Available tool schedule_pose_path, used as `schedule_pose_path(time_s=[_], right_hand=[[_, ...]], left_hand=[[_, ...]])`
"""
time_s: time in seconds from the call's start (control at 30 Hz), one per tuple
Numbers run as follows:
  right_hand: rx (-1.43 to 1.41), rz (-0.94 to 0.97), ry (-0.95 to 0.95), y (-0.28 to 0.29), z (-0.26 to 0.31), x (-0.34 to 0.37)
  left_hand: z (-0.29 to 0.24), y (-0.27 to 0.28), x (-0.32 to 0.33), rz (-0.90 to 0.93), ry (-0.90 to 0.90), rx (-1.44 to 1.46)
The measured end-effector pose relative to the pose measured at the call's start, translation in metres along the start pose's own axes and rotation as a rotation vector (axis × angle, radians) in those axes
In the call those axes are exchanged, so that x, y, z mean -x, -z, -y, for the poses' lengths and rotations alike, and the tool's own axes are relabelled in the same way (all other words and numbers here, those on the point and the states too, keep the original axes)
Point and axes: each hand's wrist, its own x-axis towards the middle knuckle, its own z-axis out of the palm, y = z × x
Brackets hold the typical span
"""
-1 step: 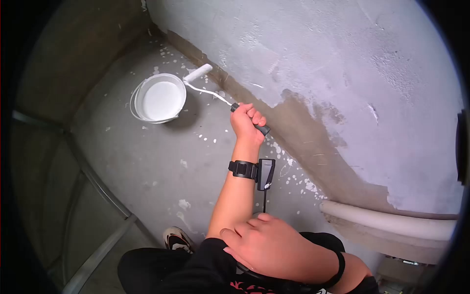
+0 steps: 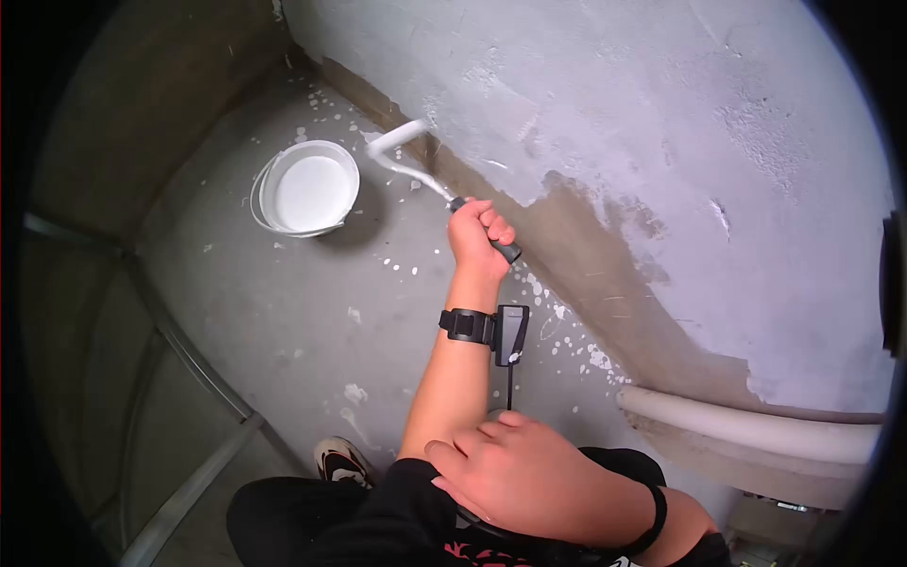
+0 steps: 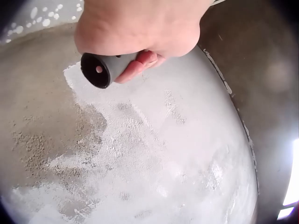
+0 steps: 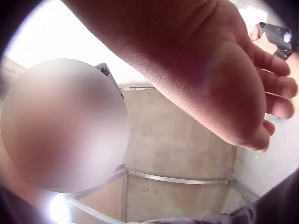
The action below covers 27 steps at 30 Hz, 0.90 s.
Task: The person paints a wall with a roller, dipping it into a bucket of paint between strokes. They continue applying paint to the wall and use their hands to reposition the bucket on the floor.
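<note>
My left hand (image 2: pixel 480 236) grips the dark grey handle of a paint roller (image 2: pixel 401 140), its fingers curled round the grip. The roller's white frame and sleeve look blurred, and the sleeve overlaps the bottom edge of the wall in the head view. The butt end of the handle (image 3: pixel 96 71) sticks out below the hand in the left wrist view. Left of the roller, a white bucket (image 2: pixel 351 189) of white paint stands on the floor. My right hand (image 2: pixel 524 472) lies across by the left elbow, fingers loosely bent and holding nothing.
The wall (image 2: pixel 642 113) is coated white above, with a bare brown strip along its base. White paint spots dot the grey floor (image 2: pixel 312 302). Metal rails (image 2: pixel 194 354) run along the left side, and a pale pipe (image 2: pixel 746 420) lies at the lower right.
The roller's sleeve has swung slightly right, away from the bucket and closer to the wall. The left hand has barely shifted; the right hand stays where it was.
</note>
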Motion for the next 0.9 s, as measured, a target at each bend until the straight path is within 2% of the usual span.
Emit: schedule_pose_path(time_s=[0.03, 0.07, 0.13, 0.2, 0.27, 0.33, 0.43, 0.53, 0.77, 0.83, 0.9], right_hand=[[-0.013, -0.007, 0.007, 0.001, 0.0, 0.0], [-0.004, -0.032, 0.015, -0.001, -0.003, -0.004], [-0.014, -0.036, -0.001, 0.002, -0.002, -0.001], [0.015, -0.038, -0.022, 0.005, -0.006, 0.003], [-0.017, -0.059, -0.003, 0.003, -0.002, 0.001], [-0.022, -0.045, 0.003, 0.003, -0.002, 0.001], [-0.012, -0.039, -0.002, 0.0, -0.004, 0.001], [-0.018, -0.05, 0.011, 0.002, -0.003, 0.003], [-0.029, -0.051, 0.011, 0.002, -0.003, 0.003], [-0.015, -0.032, 0.0, 0.002, -0.004, 0.004], [-0.019, -0.041, 0.003, 0.001, -0.004, 0.004]], left_hand=[[-0.001, 0.002, -0.001, 0.049, 0.09, 0.003], [-0.006, 0.001, -0.007, 0.067, 0.08, -0.015], [-0.005, 0.005, -0.005, -0.006, 0.024, -0.058], [0.013, -0.003, -0.012, -0.005, 0.041, 0.019], [0.008, 0.003, -0.007, -0.052, 0.026, 0.047], [0.007, 0.004, -0.001, -0.022, 0.059, -0.083], [0.01, 0.001, -0.001, -0.063, -0.033, -0.067], [0.003, 0.011, -0.007, 0.022, 0.044, -0.111], [0.002, 0.008, -0.005, -0.026, 0.026, -0.158], [0.004, 0.005, -0.004, -0.064, -0.059, -0.128], [0.0, 0.009, -0.008, -0.022, -0.013, -0.151]])
